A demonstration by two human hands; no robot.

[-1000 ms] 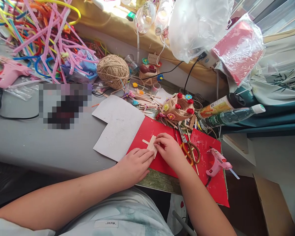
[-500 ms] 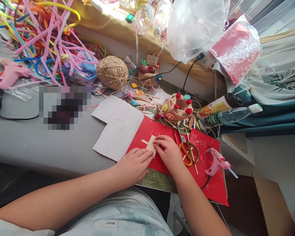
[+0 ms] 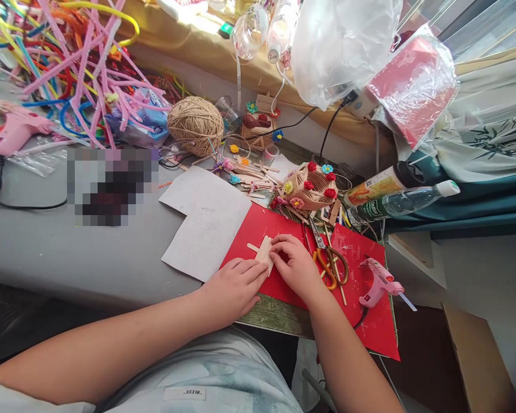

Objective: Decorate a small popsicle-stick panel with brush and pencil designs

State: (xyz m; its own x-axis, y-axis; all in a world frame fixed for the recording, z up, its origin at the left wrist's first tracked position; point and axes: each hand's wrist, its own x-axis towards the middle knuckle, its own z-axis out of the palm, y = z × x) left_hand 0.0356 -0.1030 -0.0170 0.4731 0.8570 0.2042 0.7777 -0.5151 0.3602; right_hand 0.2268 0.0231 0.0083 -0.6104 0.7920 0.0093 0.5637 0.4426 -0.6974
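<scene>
A small piece made of pale wooden craft sticks [image 3: 263, 250] lies on a red sheet [image 3: 258, 229] at the table's near edge. My left hand [image 3: 234, 287] rests flat on the sheet, its fingertips pressing the piece's near end. My right hand [image 3: 296, 265] curls over the piece from the right and pinches its edge. Much of the stick piece is hidden under my fingers.
Orange-handled scissors [image 3: 331, 261] and a pink glue gun [image 3: 378, 284] lie right of my right hand. Grey card [image 3: 206, 221], a stick basket with flowers [image 3: 312, 186], a twine ball [image 3: 195, 125], two bottles [image 3: 395, 195] and a heap of pipe cleaners [image 3: 81, 63] crowd the table.
Both hands stay on the stick piece; my right fingers have shifted only slightly. The view has drifted a little.
</scene>
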